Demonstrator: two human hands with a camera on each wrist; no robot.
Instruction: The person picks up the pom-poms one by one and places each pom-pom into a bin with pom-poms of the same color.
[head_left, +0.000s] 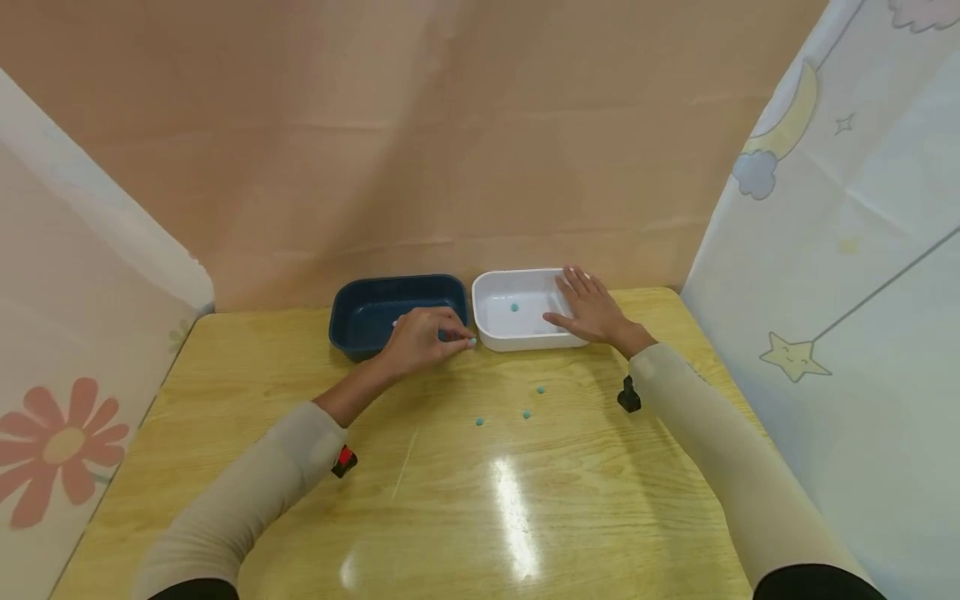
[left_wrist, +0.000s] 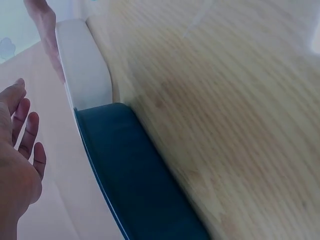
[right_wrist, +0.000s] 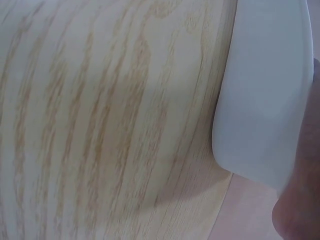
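Observation:
My left hand (head_left: 422,340) pinches a small blue-green ball (head_left: 472,342) between thumb and fingertip, above the gap between two containers. Below that hand, to the left, stands a dark blue rectangular container (head_left: 352,329), partly covered by the hand. Beside it is a white rectangular container (head_left: 517,342) holding one similar ball (head_left: 514,307). Across the right end of the white container lies my right hand (head_left: 588,308), fingers spread. The left wrist view shows the left hand (left_wrist: 20,150) beside the dark container's rim, its pinched ball not visible there.
Three more blue-green balls, at the front (head_left: 479,422), the middle (head_left: 527,414) and the back (head_left: 541,389), lie on the wooden table (head_left: 420,517). A brown backdrop (head_left: 450,167) rises behind the containers. Printed white panels (head_left: 847,250) flank the table.

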